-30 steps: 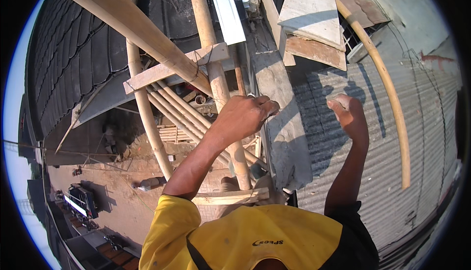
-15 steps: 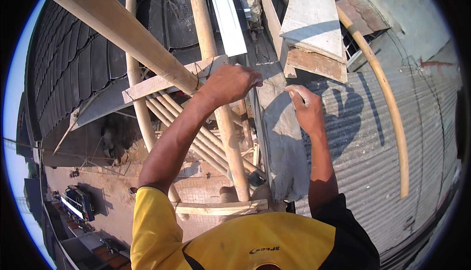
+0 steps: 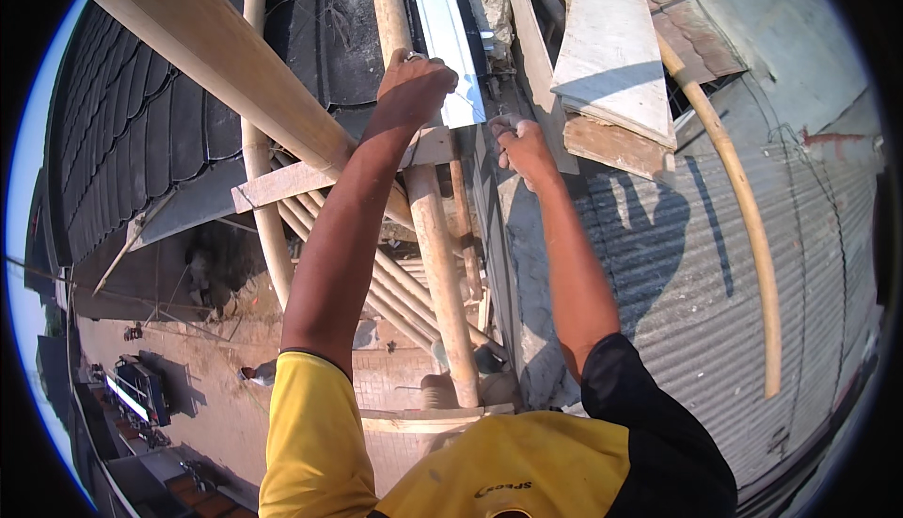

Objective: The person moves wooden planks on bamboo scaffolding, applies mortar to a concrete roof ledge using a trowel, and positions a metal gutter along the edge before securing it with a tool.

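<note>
My left hand (image 3: pixel 417 83) is closed in front of an upright bamboo pole (image 3: pixel 437 264), beside a shiny metal strip (image 3: pixel 444 24). What its fingers hold is hidden. Lower and to the right, my right hand (image 3: pixel 524 149) has its fingers curled together by the strip's near end. Anything between those fingers is too small to make out; no line shows clearly between the hands. A short wooden plank (image 3: pixel 282 186) crosses the bamboo below my left hand. Under my right forearm runs a rough grey cement ledge (image 3: pixel 536 278).
A thick bamboo pole (image 3: pixel 226 62) slants across the upper left, over black roof tiles (image 3: pixel 160 113). Pale boards (image 3: pixel 616 43) and a curved bamboo pole (image 3: pixel 736 189) lie at right, above corrugated roofing (image 3: pixel 687 367). Far below, a street holds a vehicle (image 3: pixel 141 391) and a person (image 3: pixel 261 373).
Both hands have moved away from me, the left up along the bamboo, the right up and left toward the metal strip. A thin line stretched between them earlier no longer shows clearly.
</note>
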Tool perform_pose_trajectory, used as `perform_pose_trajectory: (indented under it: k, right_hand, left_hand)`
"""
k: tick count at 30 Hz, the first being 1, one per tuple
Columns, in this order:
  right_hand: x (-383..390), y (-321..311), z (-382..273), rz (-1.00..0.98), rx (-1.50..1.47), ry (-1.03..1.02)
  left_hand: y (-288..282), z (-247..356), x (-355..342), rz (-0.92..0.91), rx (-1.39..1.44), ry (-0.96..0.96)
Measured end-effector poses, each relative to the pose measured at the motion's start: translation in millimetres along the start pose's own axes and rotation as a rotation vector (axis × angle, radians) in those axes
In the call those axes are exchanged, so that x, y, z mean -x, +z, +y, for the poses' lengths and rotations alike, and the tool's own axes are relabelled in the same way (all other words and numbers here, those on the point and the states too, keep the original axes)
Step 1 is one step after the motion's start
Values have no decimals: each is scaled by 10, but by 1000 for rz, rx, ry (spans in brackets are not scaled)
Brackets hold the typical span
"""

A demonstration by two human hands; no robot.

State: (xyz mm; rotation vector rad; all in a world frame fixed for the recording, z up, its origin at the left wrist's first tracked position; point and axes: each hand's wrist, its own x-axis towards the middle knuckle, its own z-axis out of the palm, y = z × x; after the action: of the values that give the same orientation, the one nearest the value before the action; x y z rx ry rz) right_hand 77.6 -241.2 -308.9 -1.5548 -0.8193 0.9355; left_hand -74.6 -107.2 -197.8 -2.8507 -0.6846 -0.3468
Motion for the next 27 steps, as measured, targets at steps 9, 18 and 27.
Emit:
perform_pose_trajectory:
  k: [9, 18, 27]
  right_hand:
    - [-168, 531, 957, -153, -44, 120]
    - [-669, 677, 935, 143, 572, 157]
    - [-1008, 291, 983, 52, 662, 182]
  left_hand:
    - [255, -71, -72, -238, -334, -172]
    - [448, -7, -269, -242, -339, -309]
    - [328, -123, -480, -297, -379, -500]
